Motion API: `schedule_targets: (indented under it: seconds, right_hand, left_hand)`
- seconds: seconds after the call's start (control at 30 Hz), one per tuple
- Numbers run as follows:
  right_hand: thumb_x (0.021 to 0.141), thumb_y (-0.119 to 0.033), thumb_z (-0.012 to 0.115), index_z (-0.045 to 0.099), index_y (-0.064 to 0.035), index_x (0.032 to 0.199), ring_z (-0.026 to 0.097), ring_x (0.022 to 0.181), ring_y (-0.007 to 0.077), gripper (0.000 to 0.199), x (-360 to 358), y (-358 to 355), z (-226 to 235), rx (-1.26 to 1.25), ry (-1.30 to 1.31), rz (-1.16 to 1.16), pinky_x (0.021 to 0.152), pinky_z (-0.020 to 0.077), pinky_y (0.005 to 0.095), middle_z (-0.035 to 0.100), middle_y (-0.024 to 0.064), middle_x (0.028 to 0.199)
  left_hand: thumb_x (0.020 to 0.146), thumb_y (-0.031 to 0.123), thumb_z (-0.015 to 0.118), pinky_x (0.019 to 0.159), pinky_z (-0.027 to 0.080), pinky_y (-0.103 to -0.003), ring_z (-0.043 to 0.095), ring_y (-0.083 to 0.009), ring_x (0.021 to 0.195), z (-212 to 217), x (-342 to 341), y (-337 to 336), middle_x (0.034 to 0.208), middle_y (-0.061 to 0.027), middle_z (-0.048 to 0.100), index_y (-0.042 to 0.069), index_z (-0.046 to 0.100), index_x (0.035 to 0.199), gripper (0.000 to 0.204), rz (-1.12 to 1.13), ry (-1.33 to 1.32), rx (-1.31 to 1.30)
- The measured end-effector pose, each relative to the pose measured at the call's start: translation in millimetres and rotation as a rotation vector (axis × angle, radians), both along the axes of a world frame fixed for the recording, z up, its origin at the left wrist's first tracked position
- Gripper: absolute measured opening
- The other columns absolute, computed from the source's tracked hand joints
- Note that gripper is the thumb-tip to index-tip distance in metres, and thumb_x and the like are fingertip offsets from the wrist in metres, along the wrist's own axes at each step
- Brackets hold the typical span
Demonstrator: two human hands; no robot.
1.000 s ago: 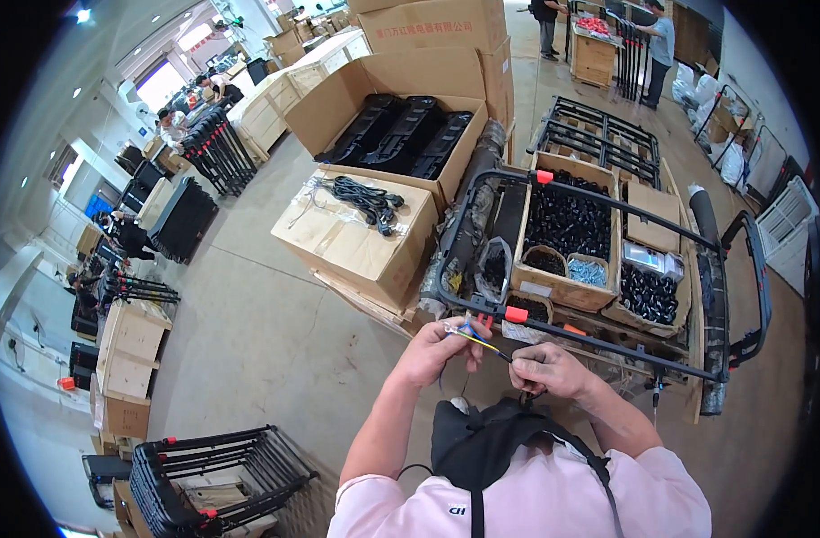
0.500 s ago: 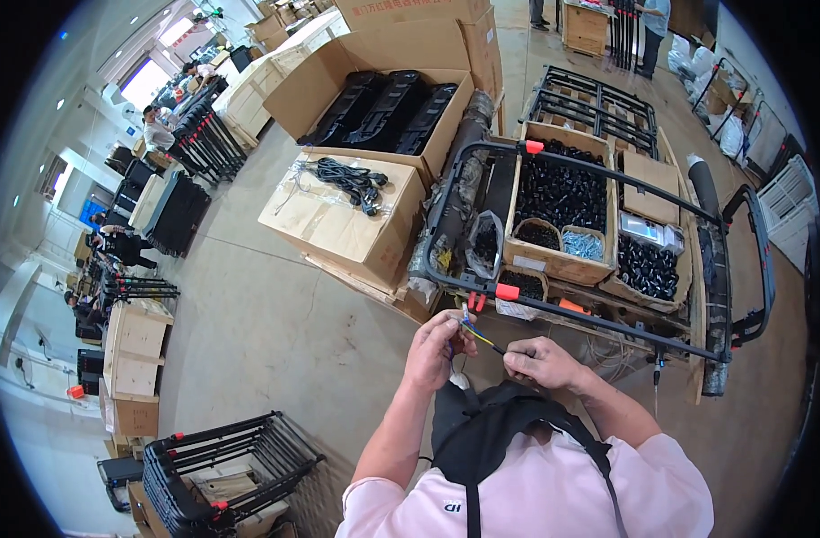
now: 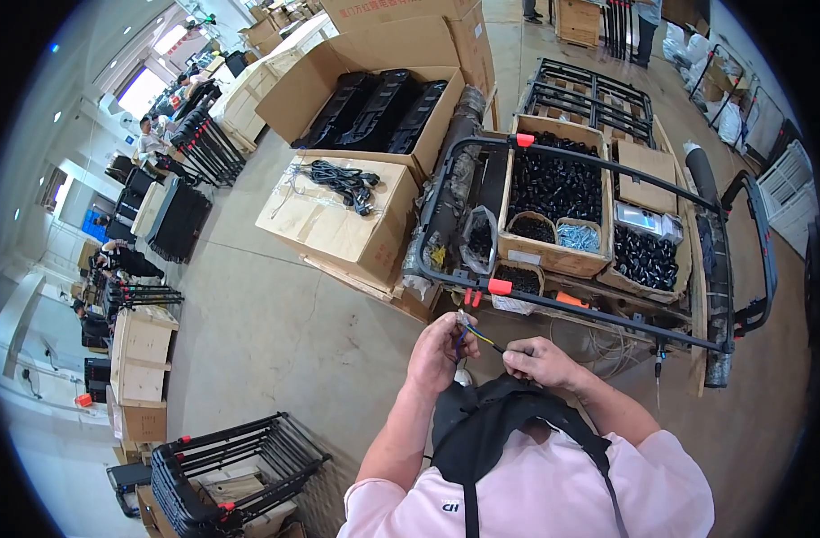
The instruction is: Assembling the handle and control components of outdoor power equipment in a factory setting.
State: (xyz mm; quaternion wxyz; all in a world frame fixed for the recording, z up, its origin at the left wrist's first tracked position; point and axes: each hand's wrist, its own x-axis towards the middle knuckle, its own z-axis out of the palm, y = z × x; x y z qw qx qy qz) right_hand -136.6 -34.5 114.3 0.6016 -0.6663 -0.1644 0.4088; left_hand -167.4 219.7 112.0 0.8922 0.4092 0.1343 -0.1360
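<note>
Between my two hands runs a thin black-sheathed cable with yellow and blue wires (image 3: pixel 484 338) coming out of its end. My left hand (image 3: pixel 433 353) pinches the wire ends between thumb and fingers; a small pale tip shows there, too small to name. My right hand (image 3: pixel 543 361) is closed on the black sheath. Both are held in front of my dark apron (image 3: pixel 482 430). Just beyond them, a black tubular frame (image 3: pixel 598 317) with red clips lies across the parts boxes. Two red handle-like pieces (image 3: pixel 473 298) stick out near its front corner.
Under the frame stand a carton of black parts (image 3: pixel 558 184), a tray of silvery screws (image 3: pixel 578 236) and another box of black parts (image 3: pixel 645 264). Left of it, a carton (image 3: pixel 338 220) carries coiled black cables (image 3: pixel 343 184). Stacked black frames (image 3: pixel 239 466) stand lower left. Other people work far left.
The view has shifted slightly. My left fingers have changed their grip a little at the wire ends, and the blue wire shows more; my right hand keeps its hold.
</note>
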Motion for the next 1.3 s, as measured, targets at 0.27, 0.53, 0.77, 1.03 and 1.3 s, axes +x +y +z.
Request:
schedule_targets:
  seconds: [0.27,0.53,0.77,1.03,1.3]
  right_hand:
    - [0.108,-0.043,0.055,0.066,-0.0060,0.085,0.048,0.067,0.0080,0.045,-1,-11,-15,-0.011,0.074,-0.074,0.061,0.0415,0.0271,0.059,-0.0021,0.074]
    - [0.108,-0.039,0.056,0.067,-0.0017,0.097,0.054,0.070,0.0110,0.040,0,-14,-19,-0.003,0.011,-0.119,0.065,0.0459,0.0302,0.059,0.0008,0.075]
    - [0.110,-0.039,0.055,0.067,-0.0019,0.107,0.055,0.072,0.0117,0.039,4,-4,-10,0.028,-0.089,-0.227,0.067,0.0471,0.0312,0.059,0.0019,0.075]
    - [0.110,-0.037,0.055,0.068,-0.0036,0.106,0.051,0.070,0.0094,0.036,3,-2,-34,0.097,-0.124,-0.384,0.064,0.0452,0.0298,0.056,-0.0008,0.073]
    - [0.109,-0.028,0.057,0.069,-0.0022,0.111,0.054,0.071,0.0107,0.029,-1,2,-37,0.096,-0.310,-0.421,0.066,0.0477,0.0313,0.058,0.0009,0.074]
  left_hand:
    - [0.102,0.019,0.058,0.086,0.056,-0.035,0.068,-0.0175,0.089,15,-2,-9,0.101,-0.0070,0.068,-0.004,0.061,0.135,0.040,-0.098,-0.081,0.088]
    - [0.104,0.018,0.059,0.086,0.056,-0.035,0.067,-0.0176,0.092,14,-2,-19,0.104,-0.0085,0.067,-0.006,0.057,0.139,0.043,-0.093,-0.040,0.103]
    - [0.106,0.010,0.060,0.085,0.054,-0.029,0.065,-0.0125,0.089,4,-6,-46,0.109,-0.0077,0.070,-0.002,0.059,0.142,0.038,-0.109,-0.071,0.358]
    - [0.107,0.011,0.061,0.085,0.056,-0.029,0.067,-0.0125,0.091,0,-11,-70,0.106,-0.0070,0.071,-0.002,0.064,0.118,0.018,0.001,-0.339,0.822]
    - [0.105,0.016,0.067,0.079,0.054,-0.028,0.066,-0.0135,0.087,-34,-4,-60,0.107,-0.0060,0.070,0.000,0.062,0.110,0.017,-0.133,-0.164,0.943]
